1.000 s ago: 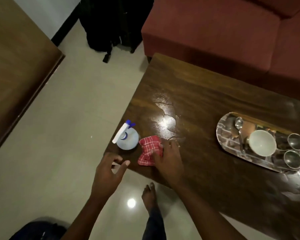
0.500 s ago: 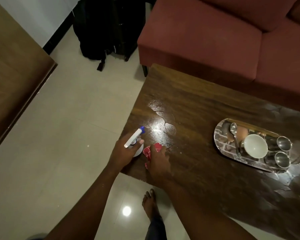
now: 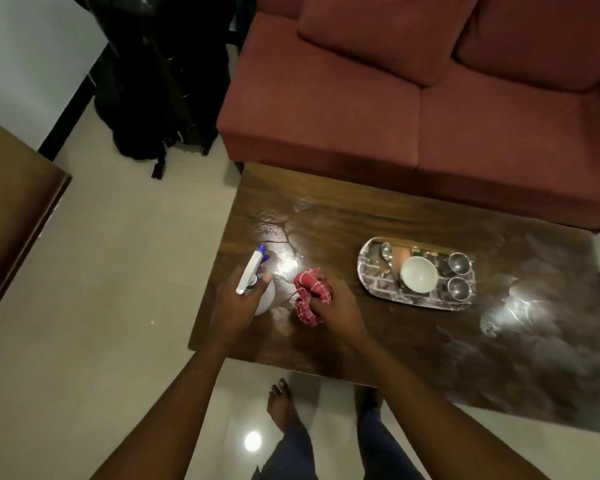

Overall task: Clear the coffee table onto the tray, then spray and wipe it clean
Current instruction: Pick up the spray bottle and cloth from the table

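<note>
Your coffee table [image 3: 361, 209] is bearing the tray [image 3: 363, 271], which is holding a bowl [image 3: 418, 274], two cups [image 3: 458, 263] at 3 o'clock and a spoon [image 3: 389, 263] at 9. Further out at 9, your left hand [image 3: 234, 308] is gripping the spray bottle [image 3: 250, 271], your right hand [image 3: 340, 306] clutching the cloth [image 3: 307, 296].

Red sofa [image 3: 395, 116], pale glossy tiled floor [image 3: 118, 271]

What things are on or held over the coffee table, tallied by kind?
Tray: 1
Spoon: 1
Bowl: 1
Metal cups: 2
Spray bottle: 1
Cloth: 1
Total: 7
</note>
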